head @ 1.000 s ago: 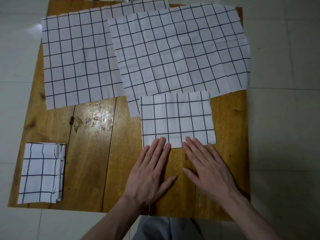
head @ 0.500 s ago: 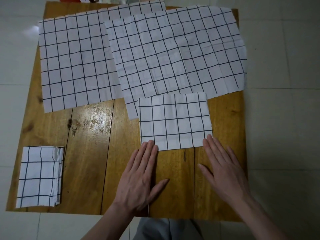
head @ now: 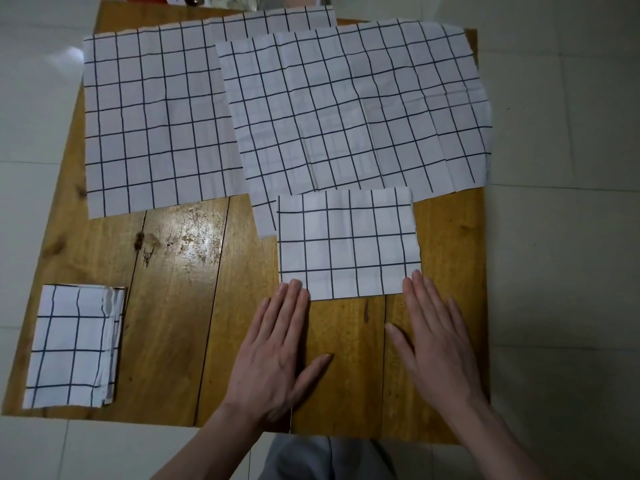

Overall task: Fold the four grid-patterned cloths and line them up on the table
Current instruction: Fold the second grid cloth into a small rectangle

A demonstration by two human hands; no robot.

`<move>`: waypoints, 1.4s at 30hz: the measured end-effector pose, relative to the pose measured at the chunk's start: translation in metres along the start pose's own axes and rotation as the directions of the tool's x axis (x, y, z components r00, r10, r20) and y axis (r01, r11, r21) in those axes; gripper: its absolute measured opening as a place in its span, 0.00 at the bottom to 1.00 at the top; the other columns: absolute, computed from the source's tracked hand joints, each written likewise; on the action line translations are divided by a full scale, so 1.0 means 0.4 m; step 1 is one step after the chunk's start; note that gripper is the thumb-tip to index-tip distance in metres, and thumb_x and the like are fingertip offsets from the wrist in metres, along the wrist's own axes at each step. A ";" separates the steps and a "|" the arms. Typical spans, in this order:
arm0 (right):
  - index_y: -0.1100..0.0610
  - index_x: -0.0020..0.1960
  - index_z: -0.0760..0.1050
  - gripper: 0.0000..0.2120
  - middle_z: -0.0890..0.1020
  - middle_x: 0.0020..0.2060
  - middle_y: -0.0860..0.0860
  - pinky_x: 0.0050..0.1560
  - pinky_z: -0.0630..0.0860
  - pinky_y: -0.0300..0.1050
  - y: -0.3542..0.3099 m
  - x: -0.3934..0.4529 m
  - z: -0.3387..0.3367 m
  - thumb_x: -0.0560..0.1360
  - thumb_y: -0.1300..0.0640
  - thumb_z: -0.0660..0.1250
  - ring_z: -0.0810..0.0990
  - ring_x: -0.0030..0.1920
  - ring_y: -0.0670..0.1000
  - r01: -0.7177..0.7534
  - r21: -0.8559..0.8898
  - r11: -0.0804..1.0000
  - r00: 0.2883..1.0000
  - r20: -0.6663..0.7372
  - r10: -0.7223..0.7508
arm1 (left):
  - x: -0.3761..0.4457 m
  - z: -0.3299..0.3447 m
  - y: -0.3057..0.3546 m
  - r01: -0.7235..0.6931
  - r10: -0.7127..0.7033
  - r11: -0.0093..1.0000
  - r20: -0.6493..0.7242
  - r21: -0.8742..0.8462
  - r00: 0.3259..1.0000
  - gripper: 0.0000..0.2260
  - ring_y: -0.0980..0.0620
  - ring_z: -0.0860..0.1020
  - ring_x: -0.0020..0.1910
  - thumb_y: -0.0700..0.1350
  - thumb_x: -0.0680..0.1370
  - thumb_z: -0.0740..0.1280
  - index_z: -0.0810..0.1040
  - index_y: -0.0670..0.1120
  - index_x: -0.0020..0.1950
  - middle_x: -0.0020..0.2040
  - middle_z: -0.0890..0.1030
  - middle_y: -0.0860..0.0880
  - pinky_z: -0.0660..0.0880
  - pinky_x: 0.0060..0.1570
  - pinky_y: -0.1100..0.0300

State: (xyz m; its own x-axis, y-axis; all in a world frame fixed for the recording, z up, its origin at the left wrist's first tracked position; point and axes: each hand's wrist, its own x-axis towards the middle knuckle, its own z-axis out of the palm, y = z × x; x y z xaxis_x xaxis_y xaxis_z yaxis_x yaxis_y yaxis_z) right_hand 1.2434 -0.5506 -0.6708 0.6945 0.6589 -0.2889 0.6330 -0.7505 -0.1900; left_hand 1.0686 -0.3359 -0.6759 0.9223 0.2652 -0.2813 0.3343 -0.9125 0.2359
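Resting flat on the wooden table (head: 173,323), our left hand (head: 277,355) and right hand (head: 436,344) lie palm down, fingers straight and close together, thumbs splayed inward. The fingertips of each touch a near corner of the half-folded cloth (head: 348,242), a smooth white rectangle ruled with thin dark lines. Well to the left, at the near corner, sits a folded cloth (head: 74,346), a compact stack with layered edges showing on its right side. The tabletop is glossy amber planks with dark seams and a knot. Farther off, two open cloths lie spread: the creased right one (head: 360,105) overlaps the left one (head: 156,116).
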 end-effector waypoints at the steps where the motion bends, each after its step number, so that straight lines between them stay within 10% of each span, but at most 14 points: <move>1: 0.53 0.85 0.47 0.34 0.50 0.85 0.49 0.82 0.52 0.55 -0.005 0.000 0.000 0.85 0.35 0.43 0.46 0.84 0.47 -0.011 0.018 1.000 1.000 -0.012 0.011 | 0.001 0.003 0.000 0.000 0.000 1.000 -0.007 -0.003 1.000 0.41 0.46 0.45 0.86 0.68 0.84 0.53 0.45 0.43 0.87 0.87 0.46 0.45 0.50 0.81 0.45; 10: 0.57 0.74 0.72 0.21 0.74 0.73 0.53 0.70 0.75 0.56 -0.066 0.055 -0.041 0.85 0.48 0.59 0.72 0.73 0.53 -0.128 0.197 0.972 0.971 -0.175 0.164 | 0.041 -0.010 0.033 0.098 -0.106 0.992 -0.106 -0.075 0.989 0.34 0.44 0.61 0.82 0.66 0.85 0.51 0.65 0.43 0.81 0.81 0.67 0.42 0.52 0.82 0.44; 18: 0.57 0.80 0.60 0.33 0.70 0.73 0.56 0.61 0.69 0.40 -0.093 0.127 -0.105 0.80 0.53 0.69 0.72 0.68 0.52 -0.380 0.414 0.827 0.883 -0.104 0.458 | 0.109 -0.025 0.075 -0.038 0.030 0.997 -0.114 -0.064 0.993 0.32 0.48 0.57 0.84 0.64 0.86 0.52 0.56 0.47 0.86 0.85 0.60 0.45 0.50 0.82 0.50; 24: 0.56 0.78 0.61 0.31 0.71 0.68 0.55 0.35 0.63 0.32 -0.074 0.152 -0.137 0.81 0.48 0.68 0.71 0.45 0.44 -0.493 0.426 0.758 0.853 0.065 0.518 | 0.106 0.003 0.081 -0.042 0.043 0.999 -0.094 0.015 0.995 0.31 0.45 0.54 0.85 0.63 0.87 0.51 0.54 0.49 0.87 0.86 0.56 0.45 0.50 0.82 0.46; 33: 0.53 0.66 0.73 0.21 0.74 0.54 0.45 0.55 0.78 0.52 -0.085 0.143 -0.115 0.79 0.43 0.70 0.76 0.57 0.51 -0.506 0.555 0.660 0.822 0.077 0.565 | 0.107 0.007 0.080 -0.032 0.032 0.999 -0.071 0.012 0.997 0.32 0.46 0.52 0.85 0.64 0.87 0.52 0.53 0.50 0.87 0.86 0.55 0.46 0.51 0.82 0.46; 42: 0.49 0.65 0.72 0.19 0.83 0.57 0.46 0.47 0.77 0.33 -0.113 0.129 -0.118 0.78 0.58 0.75 0.83 0.54 0.44 -0.345 0.915 0.209 0.770 0.149 0.620 | 0.107 0.004 0.085 -0.035 0.032 0.999 -0.078 -0.026 0.996 0.31 0.46 0.54 0.85 0.63 0.87 0.52 0.55 0.49 0.86 0.86 0.56 0.45 0.54 0.81 0.44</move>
State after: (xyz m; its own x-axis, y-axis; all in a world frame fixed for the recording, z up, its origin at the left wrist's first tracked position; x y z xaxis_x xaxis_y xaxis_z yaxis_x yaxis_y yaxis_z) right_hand 1.2668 -0.4802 -0.6331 0.8765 0.0342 -0.4802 -0.4206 -0.4308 -0.7984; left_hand 1.1192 -0.3561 -0.6814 0.9449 0.2589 -0.2004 0.3072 -0.9126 0.2698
